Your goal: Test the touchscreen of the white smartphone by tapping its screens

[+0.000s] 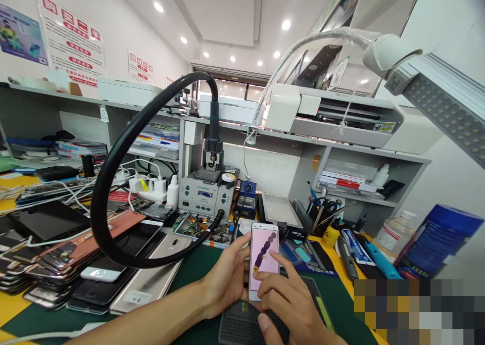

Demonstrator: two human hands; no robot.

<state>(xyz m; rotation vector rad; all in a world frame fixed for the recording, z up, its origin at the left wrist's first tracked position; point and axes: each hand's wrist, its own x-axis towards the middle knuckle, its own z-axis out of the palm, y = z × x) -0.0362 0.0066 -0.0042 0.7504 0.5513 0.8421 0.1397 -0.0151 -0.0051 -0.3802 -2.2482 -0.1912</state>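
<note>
In the middle of the head view, a white smartphone (264, 234) is held upright, its lit screen showing a pink background with a slanting row of dark purple shapes. My left hand (229, 269) grips it from the left and from behind; some of those fingers are hidden by the phone. My right hand (286, 297) lies over the lower part of the screen, fingers apart and stretched out, with fingertips on or just above the glass. Whether they touch cannot be told. Beneath both hands lies a dark textured pad (242, 325) on a green mat (200, 269).
Stacked phones (49, 261) and cables crowd the left side. A thick black hose (102, 183) loops up from the hot air station (204, 196). Circuit boards (195, 226) lie before it. At right stand a tool holder (322, 213), a clear bottle (396, 234) and a blue box (439, 239).
</note>
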